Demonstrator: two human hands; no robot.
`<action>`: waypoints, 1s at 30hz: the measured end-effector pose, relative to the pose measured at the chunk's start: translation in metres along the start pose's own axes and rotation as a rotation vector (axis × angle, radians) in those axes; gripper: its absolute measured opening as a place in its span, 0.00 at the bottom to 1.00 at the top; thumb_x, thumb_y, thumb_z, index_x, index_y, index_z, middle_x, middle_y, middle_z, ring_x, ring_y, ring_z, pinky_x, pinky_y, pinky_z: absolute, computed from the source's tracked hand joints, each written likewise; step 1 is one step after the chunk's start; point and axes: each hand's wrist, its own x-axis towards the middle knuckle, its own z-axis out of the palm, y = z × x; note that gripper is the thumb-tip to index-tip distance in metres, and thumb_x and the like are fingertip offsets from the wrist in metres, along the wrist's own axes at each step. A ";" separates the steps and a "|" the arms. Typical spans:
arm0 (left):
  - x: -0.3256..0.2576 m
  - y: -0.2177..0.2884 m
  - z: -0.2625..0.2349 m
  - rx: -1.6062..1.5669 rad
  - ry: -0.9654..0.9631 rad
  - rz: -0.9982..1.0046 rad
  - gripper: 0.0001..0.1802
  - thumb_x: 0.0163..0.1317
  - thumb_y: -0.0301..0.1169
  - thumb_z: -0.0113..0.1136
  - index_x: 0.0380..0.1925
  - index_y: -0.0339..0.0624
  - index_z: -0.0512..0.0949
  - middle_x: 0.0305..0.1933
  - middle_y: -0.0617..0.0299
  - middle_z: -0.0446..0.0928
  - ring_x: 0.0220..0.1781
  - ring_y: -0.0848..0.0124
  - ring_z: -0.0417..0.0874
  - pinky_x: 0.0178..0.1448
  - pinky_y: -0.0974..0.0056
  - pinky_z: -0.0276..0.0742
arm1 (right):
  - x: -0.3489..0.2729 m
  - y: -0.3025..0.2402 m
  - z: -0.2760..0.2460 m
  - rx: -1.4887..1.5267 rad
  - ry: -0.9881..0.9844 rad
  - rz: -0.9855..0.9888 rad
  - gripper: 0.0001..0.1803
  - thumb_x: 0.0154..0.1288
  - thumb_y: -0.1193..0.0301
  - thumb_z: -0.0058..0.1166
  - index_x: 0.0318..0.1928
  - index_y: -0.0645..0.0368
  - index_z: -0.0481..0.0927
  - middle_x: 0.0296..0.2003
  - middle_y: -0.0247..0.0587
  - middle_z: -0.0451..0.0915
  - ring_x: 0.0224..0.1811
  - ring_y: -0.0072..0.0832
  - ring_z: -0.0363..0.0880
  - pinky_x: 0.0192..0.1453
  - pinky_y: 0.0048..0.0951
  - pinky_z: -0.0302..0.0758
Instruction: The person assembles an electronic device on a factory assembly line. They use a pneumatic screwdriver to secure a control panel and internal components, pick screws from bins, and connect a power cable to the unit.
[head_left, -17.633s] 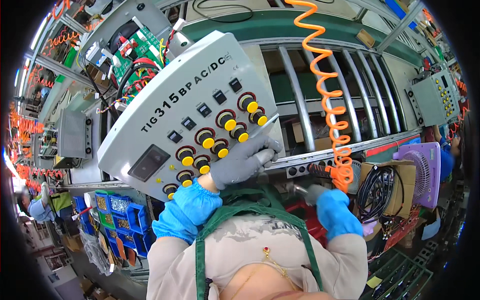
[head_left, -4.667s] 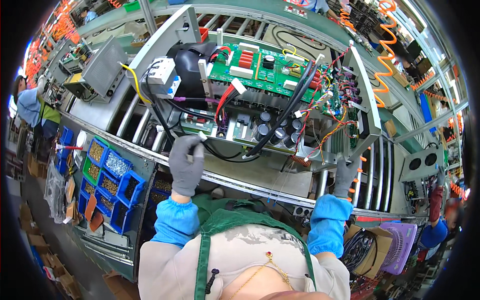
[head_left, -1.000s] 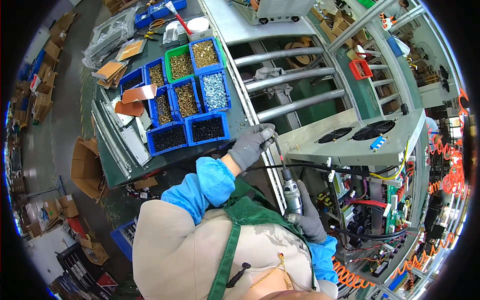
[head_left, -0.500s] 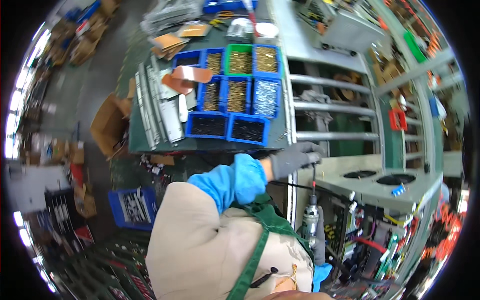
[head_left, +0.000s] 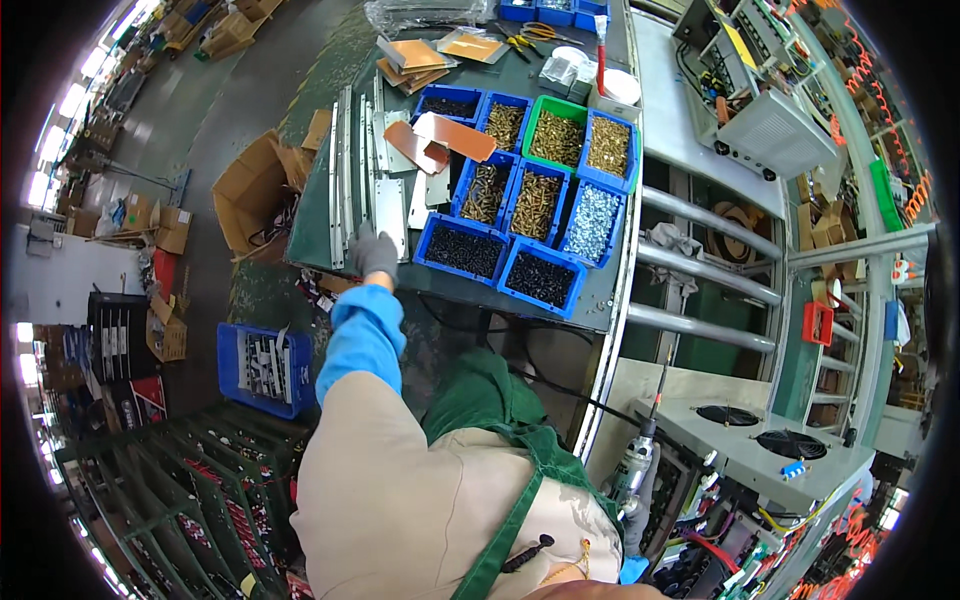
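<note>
My left hand (head_left: 375,256), in a grey glove and blue sleeve, reaches over the near left edge of the green table. Its fingers lie apart against the near ends of long metal strips (head_left: 342,185) and a flat metal plate (head_left: 391,215); no grip on them is visible. At my right side, my gloved right hand (head_left: 643,492) is wrapped around a power screwdriver (head_left: 634,462), partly hidden by the tool. Its long bit (head_left: 662,385) points away from me, beside a grey metal panel with two round black fans (head_left: 790,444).
Blue bins (head_left: 462,248) and a green bin (head_left: 556,132) of screws stand on the table (head_left: 315,225). Orange-brown sheets (head_left: 455,135) lie beside them. Metal rollers (head_left: 710,260) run to the right. A cardboard box (head_left: 245,195) and a blue crate (head_left: 264,370) sit at left.
My left hand has left the screwdriver's bit and swung left to the metal strips. The screwdriver in my right hand has tilted slightly rightward. The view has shifted.
</note>
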 end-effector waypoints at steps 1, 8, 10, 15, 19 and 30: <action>0.015 -0.023 0.007 0.078 -0.148 -0.113 0.18 0.60 0.36 0.50 0.47 0.44 0.81 0.54 0.43 0.75 0.57 0.49 0.75 0.60 0.52 0.72 | 0.000 0.000 -0.001 -0.006 0.010 0.006 0.66 0.40 0.58 0.70 0.75 0.51 0.39 0.43 0.43 0.72 0.32 0.29 0.78 0.34 0.27 0.77; 0.045 -0.069 0.030 0.183 -0.088 -0.214 0.19 0.60 0.33 0.50 0.50 0.55 0.81 0.58 0.49 0.75 0.61 0.50 0.75 0.61 0.49 0.72 | 0.001 0.002 -0.001 -0.049 0.059 0.034 0.67 0.40 0.58 0.71 0.75 0.51 0.39 0.43 0.43 0.73 0.32 0.30 0.79 0.34 0.27 0.78; 0.053 -0.061 0.030 0.296 -0.237 -0.112 0.17 0.61 0.32 0.52 0.48 0.54 0.82 0.55 0.48 0.77 0.57 0.50 0.78 0.58 0.50 0.75 | 0.000 0.003 -0.001 -0.053 0.078 0.037 0.67 0.40 0.58 0.71 0.75 0.51 0.39 0.43 0.43 0.73 0.32 0.30 0.79 0.34 0.27 0.78; 0.068 -0.052 0.040 0.330 -0.179 -0.214 0.11 0.58 0.29 0.59 0.41 0.38 0.82 0.46 0.45 0.81 0.50 0.50 0.83 0.51 0.50 0.80 | -0.006 0.006 -0.005 -0.057 0.115 0.035 0.67 0.39 0.58 0.71 0.75 0.51 0.39 0.43 0.43 0.73 0.32 0.30 0.79 0.34 0.27 0.78; 0.084 -0.058 0.037 0.405 -0.277 -0.068 0.09 0.58 0.31 0.60 0.37 0.40 0.83 0.45 0.46 0.82 0.48 0.52 0.84 0.48 0.51 0.81 | -0.018 0.008 -0.008 -0.037 0.143 0.011 0.67 0.39 0.58 0.71 0.75 0.51 0.39 0.43 0.43 0.73 0.32 0.30 0.79 0.34 0.27 0.78; -0.076 0.067 0.002 -0.407 -0.535 1.023 0.04 0.57 0.23 0.58 0.33 0.40 0.79 0.30 0.59 0.78 0.32 0.69 0.80 0.37 0.66 0.77 | -0.018 0.013 -0.006 0.023 0.081 -0.101 0.67 0.39 0.57 0.71 0.75 0.51 0.39 0.44 0.44 0.73 0.32 0.31 0.79 0.34 0.27 0.78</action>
